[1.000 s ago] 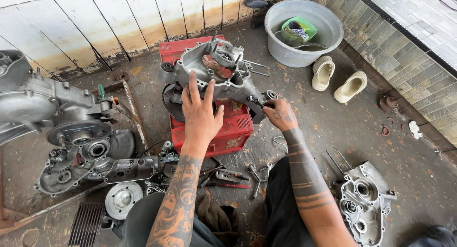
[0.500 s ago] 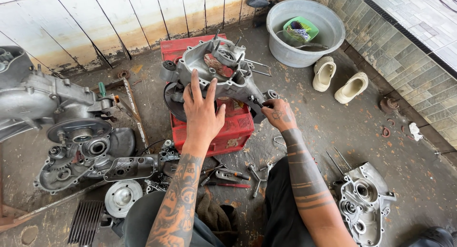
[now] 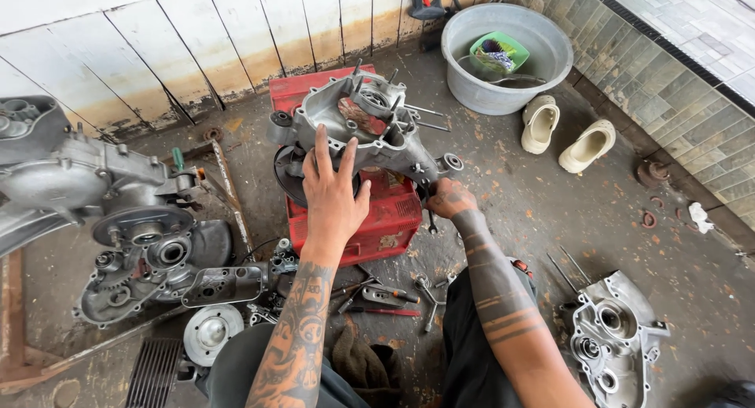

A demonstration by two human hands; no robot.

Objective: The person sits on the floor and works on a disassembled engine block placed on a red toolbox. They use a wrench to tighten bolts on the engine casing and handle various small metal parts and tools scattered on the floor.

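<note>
Engine case (image 3: pixel 370 129) sits on the red box (image 3: pixel 377 219), long axis running left to right. My left hand (image 3: pixel 334 192) lies flat, fingers spread, on its near edge; my right hand (image 3: pixel 448 197) grips a tool below its right end.

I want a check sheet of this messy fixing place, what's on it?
Surface: stained concrete floor.
Job's things: grey engine casing resting on a red box.
Clutter: wrenches, a second casing half, another engine, two pale clogs.
Hands: left hand flat on the casing; right hand gripping a tool at its lower edge.
Cables: nothing seen.
Surroundings: white plank wall, grey basin, tiled ledge.
</note>
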